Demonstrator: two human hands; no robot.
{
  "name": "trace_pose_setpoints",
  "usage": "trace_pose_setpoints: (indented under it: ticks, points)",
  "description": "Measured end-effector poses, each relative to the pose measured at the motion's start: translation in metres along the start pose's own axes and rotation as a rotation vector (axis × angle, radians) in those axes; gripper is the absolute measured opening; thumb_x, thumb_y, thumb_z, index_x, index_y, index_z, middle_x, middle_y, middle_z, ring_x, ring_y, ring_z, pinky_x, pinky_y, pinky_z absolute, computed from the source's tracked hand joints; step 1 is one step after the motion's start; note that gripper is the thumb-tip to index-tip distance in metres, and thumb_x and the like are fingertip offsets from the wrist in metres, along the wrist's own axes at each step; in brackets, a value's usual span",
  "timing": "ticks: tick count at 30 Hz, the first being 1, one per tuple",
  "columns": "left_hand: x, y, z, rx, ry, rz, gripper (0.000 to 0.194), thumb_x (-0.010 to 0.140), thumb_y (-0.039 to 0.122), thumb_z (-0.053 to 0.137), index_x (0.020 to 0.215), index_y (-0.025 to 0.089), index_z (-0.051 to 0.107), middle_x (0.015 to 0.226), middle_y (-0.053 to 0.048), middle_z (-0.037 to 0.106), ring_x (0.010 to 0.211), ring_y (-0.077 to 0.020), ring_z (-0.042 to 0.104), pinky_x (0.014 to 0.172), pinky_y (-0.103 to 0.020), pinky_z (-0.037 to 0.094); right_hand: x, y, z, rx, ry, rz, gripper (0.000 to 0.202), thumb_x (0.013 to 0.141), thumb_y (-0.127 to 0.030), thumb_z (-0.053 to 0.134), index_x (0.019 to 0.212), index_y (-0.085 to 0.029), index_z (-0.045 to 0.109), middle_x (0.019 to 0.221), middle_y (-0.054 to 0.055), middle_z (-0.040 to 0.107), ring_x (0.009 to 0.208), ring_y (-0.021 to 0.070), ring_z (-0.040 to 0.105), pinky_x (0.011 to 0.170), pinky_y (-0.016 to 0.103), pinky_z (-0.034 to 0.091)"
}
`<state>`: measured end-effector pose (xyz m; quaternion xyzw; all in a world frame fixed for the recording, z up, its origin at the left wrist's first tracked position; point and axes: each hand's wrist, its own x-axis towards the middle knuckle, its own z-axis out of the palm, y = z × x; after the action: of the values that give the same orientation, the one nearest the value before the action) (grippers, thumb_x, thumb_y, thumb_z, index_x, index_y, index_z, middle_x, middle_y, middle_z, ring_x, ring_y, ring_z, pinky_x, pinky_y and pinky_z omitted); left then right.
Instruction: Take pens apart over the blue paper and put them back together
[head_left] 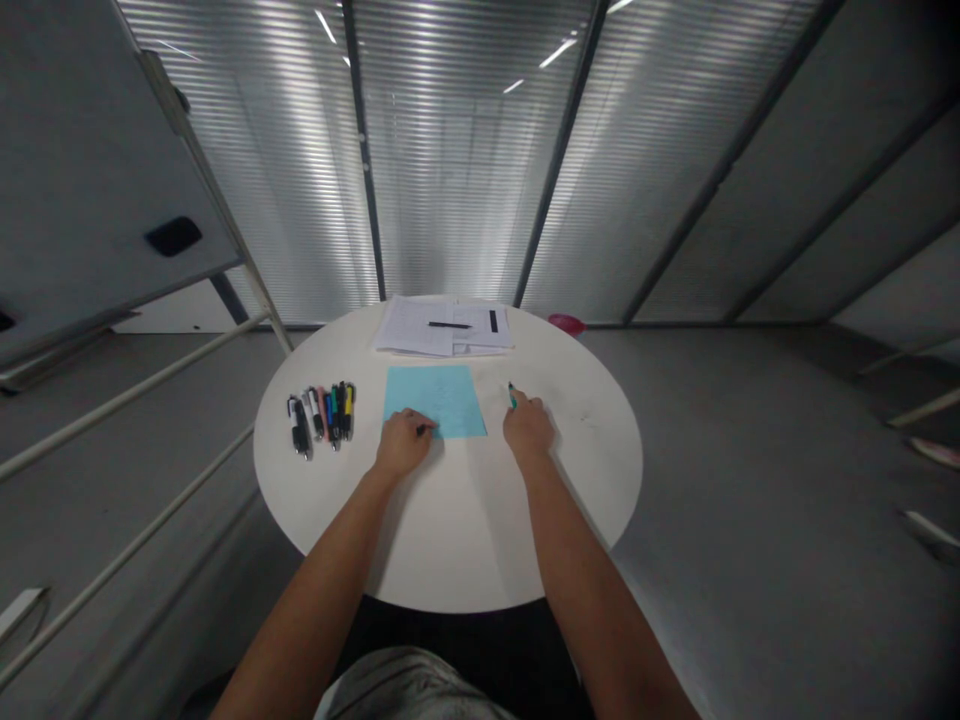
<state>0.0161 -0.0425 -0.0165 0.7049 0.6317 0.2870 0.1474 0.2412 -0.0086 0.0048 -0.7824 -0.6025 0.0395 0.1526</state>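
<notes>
A light blue sheet of paper (442,390) with faint marks lies on the white round table. Over its lower left corner rests my left hand (403,442), fingers curled, with a short dark object (424,429) sticking out; it looks like part of a pen, but its kind is unclear. Just right of the sheet, my right hand (529,428) is closed around a green pen (513,397), its dark end pointing away from me. The rest of that pen is hidden in the fingers.
To the left lies a row of several pens (330,412) in mixed colours. Stacked white papers (412,328) with a black pen (450,325) on top lie at the table's (465,540) far edge. A whiteboard frame (217,210) stands at left; a pink object (566,324) shows beyond the table.
</notes>
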Motion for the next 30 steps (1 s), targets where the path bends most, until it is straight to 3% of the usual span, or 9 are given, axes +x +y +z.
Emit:
trace_pose_setpoints:
  ticks: [10,22,26,30]
  points:
    - [0.000,-0.003,0.002,0.002,0.009,0.039,0.029,0.078,0.015,0.052,0.092,0.020,0.077,0.098,-0.006,0.071,0.096,-0.0196,0.061,0.094,-0.033,0.044,0.008,0.011,0.001,0.009,0.042,0.051,0.040,0.092,-0.024,0.041,0.131,-0.025,0.052,0.111,0.014,0.056,0.100,0.0263,0.059,0.079,0.035,0.046]
    - [0.000,-0.003,0.003,0.010,0.013,0.036,0.029,0.079,0.017,0.051,0.092,0.021,0.077,0.098,-0.006,0.070,0.094,-0.0205,0.061,0.093,-0.035,0.044,0.006,0.008,-0.001,0.015,0.113,0.062,0.037,0.090,-0.022,0.042,0.123,-0.019,0.060,0.112,0.017,0.057,0.105,0.0284,0.055,0.082,0.038,0.042]
    - [0.000,-0.004,0.004,0.009,0.022,0.039,0.029,0.079,0.018,0.052,0.092,0.021,0.077,0.098,-0.006,0.070,0.093,-0.0202,0.061,0.092,-0.034,0.044,0.001,-0.001,-0.003,0.030,0.200,-0.027,0.034,0.088,-0.021,0.046,0.118,-0.018,0.062,0.110,0.016,0.058,0.105,0.0280,0.053,0.085,0.038,0.040]
    - [0.000,-0.004,0.005,0.016,0.024,0.031,0.029,0.079,0.018,0.051,0.092,0.021,0.077,0.097,-0.005,0.070,0.096,-0.0202,0.060,0.094,-0.033,0.043,-0.009,-0.017,0.002,0.110,0.208,-0.290,0.033,0.089,-0.020,0.045,0.117,-0.022,0.062,0.109,0.011,0.060,0.104,0.0240,0.052,0.089,0.036,0.039]
